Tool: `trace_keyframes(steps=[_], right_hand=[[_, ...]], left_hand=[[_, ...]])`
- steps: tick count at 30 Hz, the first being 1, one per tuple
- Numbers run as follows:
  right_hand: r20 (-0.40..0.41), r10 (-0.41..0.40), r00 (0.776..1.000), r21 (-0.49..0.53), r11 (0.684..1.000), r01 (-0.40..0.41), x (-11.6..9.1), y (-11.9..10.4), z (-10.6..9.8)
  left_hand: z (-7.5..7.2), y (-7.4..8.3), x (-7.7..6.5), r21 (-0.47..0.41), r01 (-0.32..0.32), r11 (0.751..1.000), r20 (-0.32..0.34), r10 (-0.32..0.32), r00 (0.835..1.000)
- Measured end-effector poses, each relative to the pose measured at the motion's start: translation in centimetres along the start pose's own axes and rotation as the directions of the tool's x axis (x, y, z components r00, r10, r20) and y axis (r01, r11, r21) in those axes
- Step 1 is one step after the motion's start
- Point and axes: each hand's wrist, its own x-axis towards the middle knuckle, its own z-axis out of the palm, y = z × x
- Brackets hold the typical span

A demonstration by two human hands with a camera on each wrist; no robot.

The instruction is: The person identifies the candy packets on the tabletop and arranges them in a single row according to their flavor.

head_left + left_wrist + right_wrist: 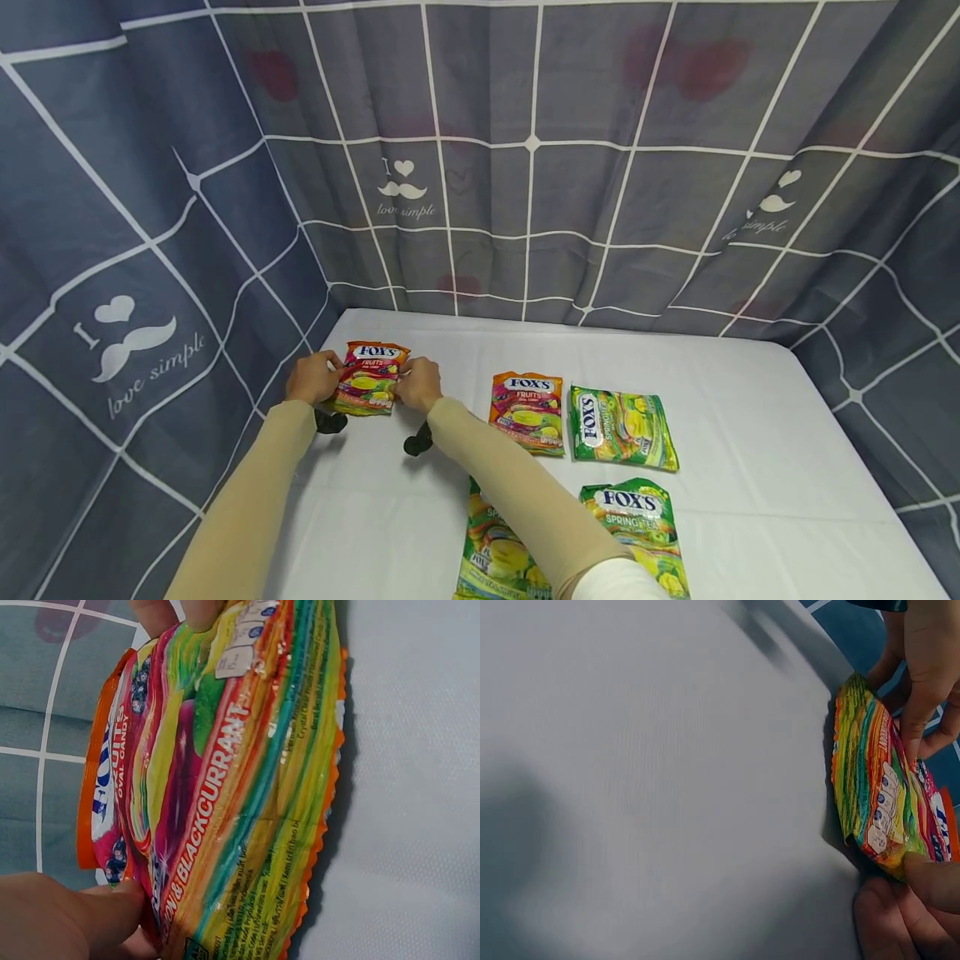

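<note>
An orange-and-red Fox's Fruits candy bag (369, 379) is held between both hands near the table's far left corner. The left hand (313, 380) pinches its left side. On the opposite side, the right hand (420, 384) pinches the bag's edge between thumb and fingers. In the left wrist view, the candy bag (210, 772) stands tilted, its toothed bottom seam close to the white cloth. The right wrist view catches the left hand (930, 667) beyond the bag and the right thumb on its near corner.
A second Fox's Fruits bag (527, 414) lies to the right, beside a sideways green Spring Tea bag (624, 427). Nearer are two more green bags, one upright (637, 533), the other (498, 554) partly behind the right forearm. Grid-patterned curtains (480, 192) border the white table (750, 467).
</note>
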Motion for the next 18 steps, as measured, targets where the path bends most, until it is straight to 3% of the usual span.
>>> trace_keyframes(steps=[9,18], right_hand=[[0.021,-0.063,0.998,-0.134,0.989,0.065,0.2,-0.2,-0.4],[0.053,-0.074,0.996,-0.156,0.984,0.081,-0.4,-0.4,-1.5]], left_hand=[[0.0,0.2,-0.1,0.001,0.006,1.0,-0.002,-0.006,1.0],[-0.5,0.4,-0.5,-0.007,0.011,1.0,0.001,-0.011,1.0]])
